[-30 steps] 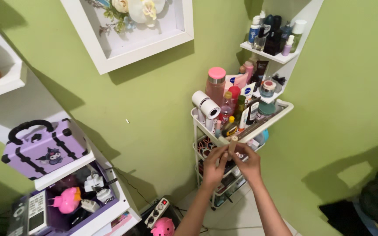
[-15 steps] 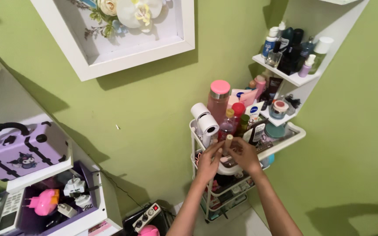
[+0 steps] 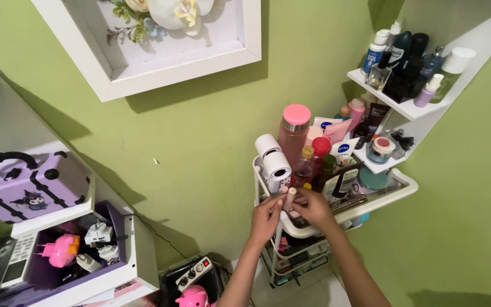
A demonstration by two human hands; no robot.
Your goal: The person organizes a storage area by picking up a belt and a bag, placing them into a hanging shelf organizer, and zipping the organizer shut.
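Though small and partly hidden, looks a light, stiff, smooth beige tube (image 3: 291, 196), pinched upright between fingers of left hand (image 3: 266, 216) and right hand (image 3: 312, 208); best gripped mid-barrel. Just beyond, white trolley rim (image 3: 396, 196) and hair dryer (image 3: 273, 158).

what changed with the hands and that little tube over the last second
Both hands, left hand and right hand, still hold the small beige tube upright between them, now closer to the bottles at the white cart's top tray. The grip looks unchanged; the shelves' contents stayed put.
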